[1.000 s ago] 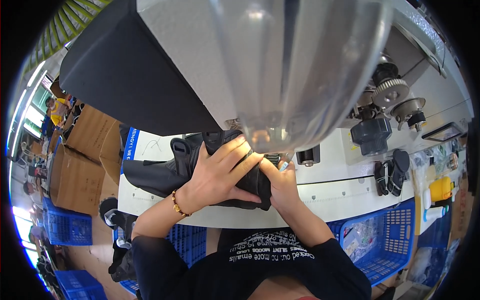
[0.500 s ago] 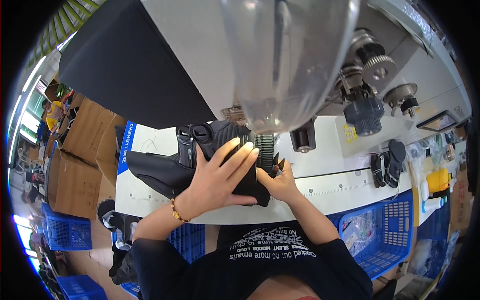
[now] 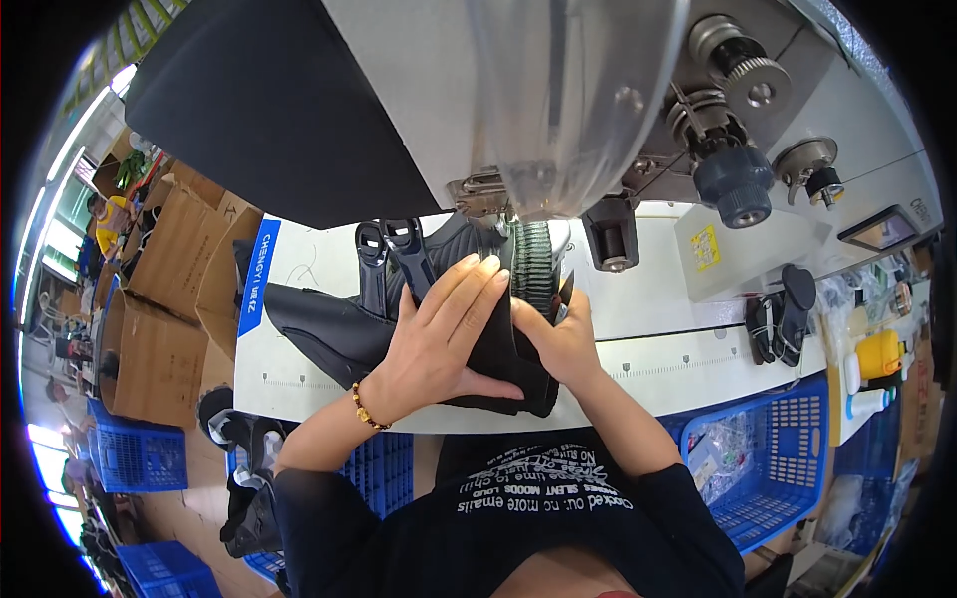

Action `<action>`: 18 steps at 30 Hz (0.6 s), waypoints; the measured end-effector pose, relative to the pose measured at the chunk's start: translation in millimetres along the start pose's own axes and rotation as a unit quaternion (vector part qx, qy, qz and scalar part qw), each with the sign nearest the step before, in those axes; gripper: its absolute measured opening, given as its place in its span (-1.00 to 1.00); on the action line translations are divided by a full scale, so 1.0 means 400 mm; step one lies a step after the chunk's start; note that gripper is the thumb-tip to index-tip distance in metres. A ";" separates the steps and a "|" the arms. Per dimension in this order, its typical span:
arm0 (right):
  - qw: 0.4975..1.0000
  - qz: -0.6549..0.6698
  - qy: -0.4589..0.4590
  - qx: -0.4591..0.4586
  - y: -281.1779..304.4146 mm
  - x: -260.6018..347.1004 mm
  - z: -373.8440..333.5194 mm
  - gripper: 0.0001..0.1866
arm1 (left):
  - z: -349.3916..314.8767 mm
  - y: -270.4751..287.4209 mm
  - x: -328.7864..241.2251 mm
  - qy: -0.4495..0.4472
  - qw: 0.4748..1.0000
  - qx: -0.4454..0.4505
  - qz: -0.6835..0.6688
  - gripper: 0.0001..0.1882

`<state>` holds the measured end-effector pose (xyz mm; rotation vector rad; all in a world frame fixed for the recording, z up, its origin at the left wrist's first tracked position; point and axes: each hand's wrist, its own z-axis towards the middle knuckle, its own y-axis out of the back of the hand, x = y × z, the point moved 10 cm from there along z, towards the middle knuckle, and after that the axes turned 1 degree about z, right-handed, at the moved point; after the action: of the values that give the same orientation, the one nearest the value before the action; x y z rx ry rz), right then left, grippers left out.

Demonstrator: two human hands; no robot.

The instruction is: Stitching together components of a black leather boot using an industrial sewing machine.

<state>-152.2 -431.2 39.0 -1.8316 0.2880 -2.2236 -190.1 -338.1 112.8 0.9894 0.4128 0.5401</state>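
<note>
My left hand (image 3: 439, 334) lies flat on a black padded item (image 3: 329, 324) with strap buckles (image 3: 389, 244) and a ribbed panel, its fingers stretched out and pressed close together. The item sits under the sewing machine's head (image 3: 478, 194). A ribbed grey-green strip (image 3: 531, 264) runs along its right side, up toward the needle area, which is partly hidden by a clear shield (image 3: 578, 110). Closed beside that strip, my right hand (image 3: 563, 334) has its thumb against the item's edge. Dark pointed blades, apparently thread snips (image 3: 567, 287), stick out of its fingers.
Tension knobs (image 3: 743, 189) stand out on the machine at the upper right. A strapped black piece (image 3: 783, 314) lies on the white table (image 3: 648, 364). Blue baskets (image 3: 768, 498) flank me below, and cardboard boxes (image 3: 159, 349) stand at left, with another person (image 3: 108, 221) beyond.
The whole view has shifted a little. My right hand has turned, so less of the dark blades shows, and more of the ribbed strip is visible. My left hand stays on the black item.
</note>
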 end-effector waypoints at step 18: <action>0.999 0.033 -0.027 0.030 -0.006 -0.035 0.008 -0.95 | 0.028 -0.001 0.031 -0.041 0.999 -0.023 -0.002 -0.16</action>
<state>-146.6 -424.7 27.3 -1.8219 0.2639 -2.1119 -174.0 -338.2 116.8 0.9620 0.3275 0.5008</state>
